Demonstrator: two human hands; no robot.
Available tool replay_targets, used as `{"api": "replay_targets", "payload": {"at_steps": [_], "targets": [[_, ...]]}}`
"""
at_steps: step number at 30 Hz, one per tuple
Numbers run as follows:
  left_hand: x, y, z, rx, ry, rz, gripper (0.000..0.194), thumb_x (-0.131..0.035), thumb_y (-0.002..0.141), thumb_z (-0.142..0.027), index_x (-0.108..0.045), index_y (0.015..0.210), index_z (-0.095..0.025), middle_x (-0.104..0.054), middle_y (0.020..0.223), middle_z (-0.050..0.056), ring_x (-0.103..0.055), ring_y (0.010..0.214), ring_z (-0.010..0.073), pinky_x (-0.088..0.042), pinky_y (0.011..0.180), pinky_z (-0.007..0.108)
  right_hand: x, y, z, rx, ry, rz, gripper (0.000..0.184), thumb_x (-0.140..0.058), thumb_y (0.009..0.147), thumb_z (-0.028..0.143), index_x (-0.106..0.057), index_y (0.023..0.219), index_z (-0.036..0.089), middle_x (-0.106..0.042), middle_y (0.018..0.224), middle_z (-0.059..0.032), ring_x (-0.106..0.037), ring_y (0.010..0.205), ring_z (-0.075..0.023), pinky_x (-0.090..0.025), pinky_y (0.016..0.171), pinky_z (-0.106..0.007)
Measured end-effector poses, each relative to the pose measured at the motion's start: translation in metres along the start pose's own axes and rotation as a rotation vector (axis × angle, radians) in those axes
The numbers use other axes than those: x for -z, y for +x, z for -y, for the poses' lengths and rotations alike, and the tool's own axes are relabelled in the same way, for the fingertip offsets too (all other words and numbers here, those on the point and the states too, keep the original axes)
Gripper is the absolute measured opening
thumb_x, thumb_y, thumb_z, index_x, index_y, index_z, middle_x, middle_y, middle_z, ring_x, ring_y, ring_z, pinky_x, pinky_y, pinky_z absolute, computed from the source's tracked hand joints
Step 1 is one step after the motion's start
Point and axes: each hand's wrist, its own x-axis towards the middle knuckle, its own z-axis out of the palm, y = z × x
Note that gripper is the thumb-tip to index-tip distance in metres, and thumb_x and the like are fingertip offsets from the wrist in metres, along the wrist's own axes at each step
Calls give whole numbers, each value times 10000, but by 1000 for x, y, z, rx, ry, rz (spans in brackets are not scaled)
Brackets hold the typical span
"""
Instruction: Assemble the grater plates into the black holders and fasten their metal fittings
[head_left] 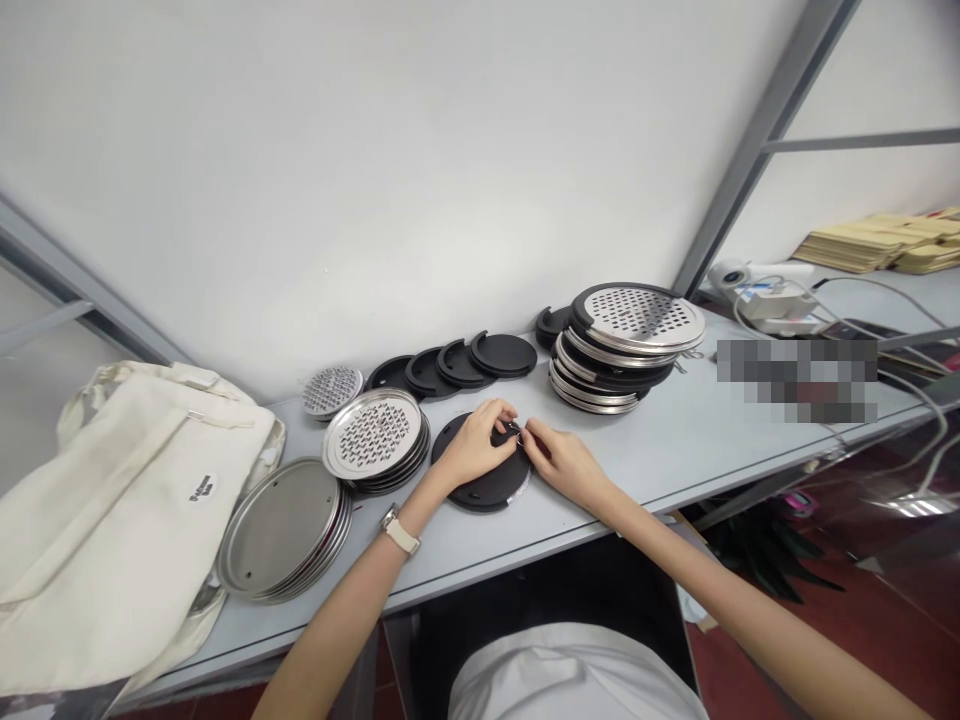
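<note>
A round black plate lies on the grey table in front of me, with small holes near its edge. My left hand rests over it, thumb and fingers curled at its far right edge. There, a small metal ring shows between my hands. From the right, my right hand pinches that ring with thumb and forefinger. Fingers partly hide how ring and plate meet. Just left of the plate stands a stack topped by a round metal grater disc.
Plain metal discs are stacked at left beside a cream bag. Black rimmed holders line the wall. Right of them rises a tall leaning stack of grater discs. A white device with cables sits farther right.
</note>
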Motion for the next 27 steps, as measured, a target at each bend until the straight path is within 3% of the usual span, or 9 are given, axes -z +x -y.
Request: {"api": "replay_targets", "payload": {"at_steps": [11,27], "targets": [[2,0,-3,-2,5,20,193,-552,789,-133,-535,969,-201,-545,987,18,-548,828,142,-464,795,288,-2,0,-1,28,-67,19,226,-328,950,284,-513,844,207,-602,631,-8,-534,511,-141,-273,519,-241],[2,1,-1,-6,-17,2,121,-565,777,-138,-521,877,-191,-541,910,3,-542,785,132,-450,722,263,0,0,2,-1,-54,25,239,-344,940,297,-487,769,212,-563,586,11,-491,480,-126,-258,508,-235]]}}
